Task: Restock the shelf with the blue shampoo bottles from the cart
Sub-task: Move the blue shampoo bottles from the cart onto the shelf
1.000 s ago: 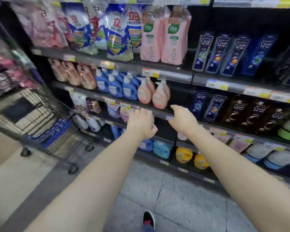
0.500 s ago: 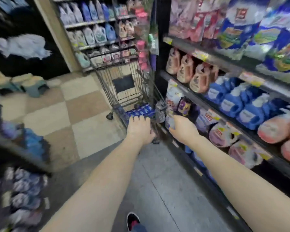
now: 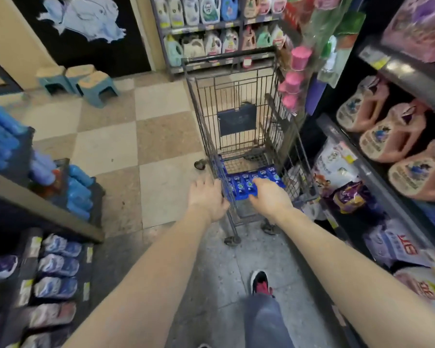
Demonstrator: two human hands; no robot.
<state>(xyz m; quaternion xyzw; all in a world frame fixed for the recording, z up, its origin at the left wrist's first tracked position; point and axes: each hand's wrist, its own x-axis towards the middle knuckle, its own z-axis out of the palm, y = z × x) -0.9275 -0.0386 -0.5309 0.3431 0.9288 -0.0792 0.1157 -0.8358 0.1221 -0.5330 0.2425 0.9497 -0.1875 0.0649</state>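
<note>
A grey wire shopping cart (image 3: 239, 79) stands in the aisle ahead of me. Several blue shampoo bottles (image 3: 246, 183) lie in a row on its floor at the near end. My left hand (image 3: 207, 198) hovers at the cart's near left rim, fingers loosely bent and holding nothing. My right hand (image 3: 269, 197) reaches over the near rim just above the bottles, fingers relaxed, nothing in it. Whether it touches a bottle is hidden by the hand itself.
Shelves with pink detergent jugs (image 3: 392, 136) and refill pouches (image 3: 337, 169) line the right. A low display with blue packs (image 3: 78, 192) juts in from the left. Teal stools (image 3: 98, 87) stand on the checkered floor beyond. My foot (image 3: 260, 282) is below the cart.
My view swung left from the shampoo shelf to the cart. Both empty hands moved forward and now reach the cart's near end above the blue bottles.
</note>
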